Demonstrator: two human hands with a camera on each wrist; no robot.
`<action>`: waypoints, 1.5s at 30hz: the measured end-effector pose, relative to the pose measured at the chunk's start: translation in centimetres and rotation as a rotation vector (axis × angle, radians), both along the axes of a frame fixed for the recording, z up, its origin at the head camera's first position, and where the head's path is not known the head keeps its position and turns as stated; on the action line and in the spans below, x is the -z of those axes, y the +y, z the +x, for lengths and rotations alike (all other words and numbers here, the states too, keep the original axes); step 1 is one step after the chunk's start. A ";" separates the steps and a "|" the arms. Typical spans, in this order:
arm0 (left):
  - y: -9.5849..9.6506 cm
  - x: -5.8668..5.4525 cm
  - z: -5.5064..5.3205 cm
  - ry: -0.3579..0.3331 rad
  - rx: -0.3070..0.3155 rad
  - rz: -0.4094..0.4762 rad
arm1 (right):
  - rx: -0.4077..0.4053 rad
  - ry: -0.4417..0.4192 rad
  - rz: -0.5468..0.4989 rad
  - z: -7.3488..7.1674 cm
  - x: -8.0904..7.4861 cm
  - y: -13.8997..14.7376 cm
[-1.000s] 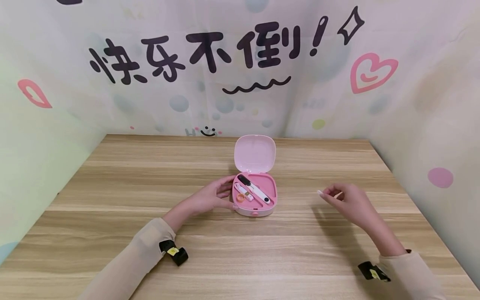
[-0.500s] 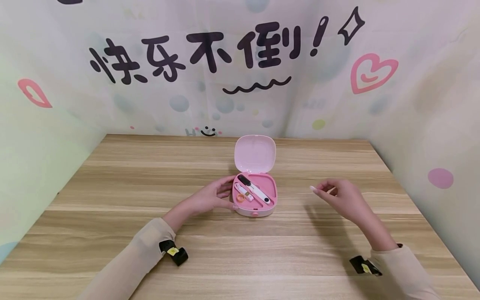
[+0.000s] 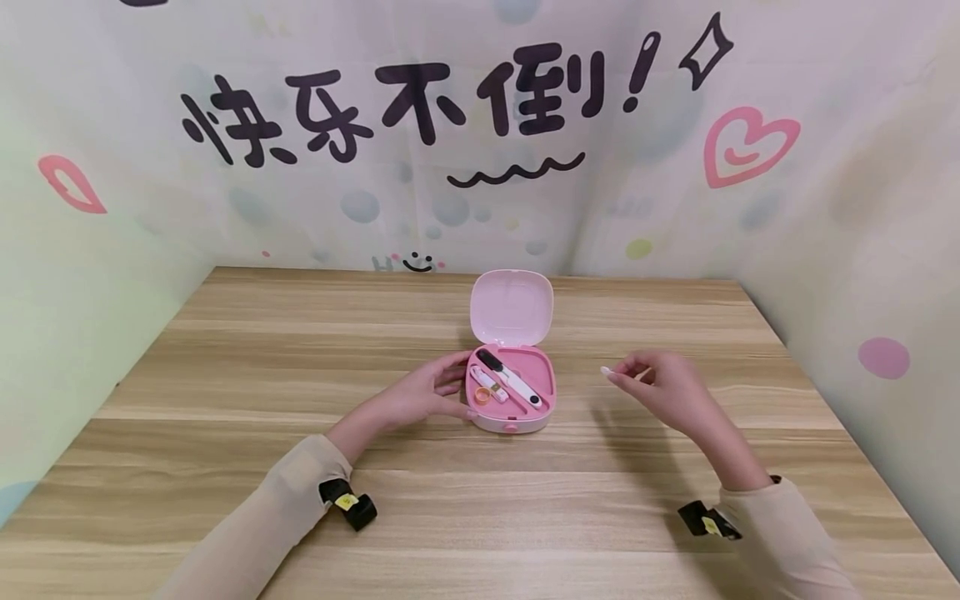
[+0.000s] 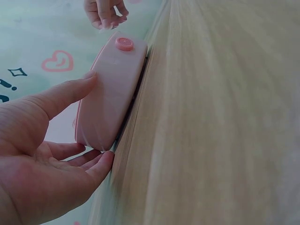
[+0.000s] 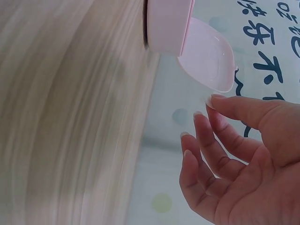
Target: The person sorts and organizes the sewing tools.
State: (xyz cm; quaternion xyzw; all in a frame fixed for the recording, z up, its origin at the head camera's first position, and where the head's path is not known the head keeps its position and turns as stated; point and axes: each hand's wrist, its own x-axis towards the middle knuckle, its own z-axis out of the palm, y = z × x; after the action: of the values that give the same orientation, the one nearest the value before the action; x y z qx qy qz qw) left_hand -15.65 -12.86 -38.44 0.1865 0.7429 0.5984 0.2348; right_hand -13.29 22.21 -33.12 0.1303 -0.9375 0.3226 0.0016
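Note:
A pink case point(image 3: 491, 424) stands on the table with its lid point(image 3: 512, 308) raised. My left hand point(image 3: 420, 396) holds its left side, thumb on the front wall and fingers round the corner. Inside lie a white stick with a black head point(image 3: 523, 388), a short white USB cable point(image 3: 483, 380) and an orange ring point(image 3: 482, 396). To the right of the case, my right hand point(image 3: 670, 392) hovers above the table. Its thumb and index finger pinch a tiny white piece point(image 3: 605, 371), too small to identify; the other fingers are loosely bent in the right wrist view.
The wood-grain table point(image 3: 480, 517) runs back to a printed cloth backdrop point(image 3: 315, 200) with black writing and hearts. Cloth also hangs along both sides. A black strap point(image 3: 347, 502) sits round the left sleeve, another strap point(image 3: 708, 521) round the right.
My right hand has moved left, toward the case, and slightly farther from me, thumb and index finger still together. The left hand and the case have stayed in place.

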 end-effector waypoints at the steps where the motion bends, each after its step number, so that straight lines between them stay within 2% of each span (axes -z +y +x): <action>1: 0.0 0.0 0.0 -0.001 0.000 -0.003 | -0.003 -0.001 -0.002 -0.1 0.0 -0.1; 17: -0.1 0.0 0.0 0.003 -0.004 -0.008 | -0.033 -0.077 -0.011 -1.2 -0.2 -2.4; 31: 0.0 0.2 -0.1 0.017 0.005 0.016 | -0.066 -0.115 -0.019 -2.2 -0.3 -4.9; 45: 0.1 0.1 -0.1 0.016 -0.001 0.010 | -0.064 -0.135 -0.008 -3.0 0.1 -6.7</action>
State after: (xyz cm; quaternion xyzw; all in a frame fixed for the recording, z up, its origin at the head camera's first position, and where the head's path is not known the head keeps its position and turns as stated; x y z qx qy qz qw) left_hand -15.70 -12.81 -38.58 0.1921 0.7417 0.6009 0.2278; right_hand -16.33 15.47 -33.19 0.1380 -0.9296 0.3343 -0.0712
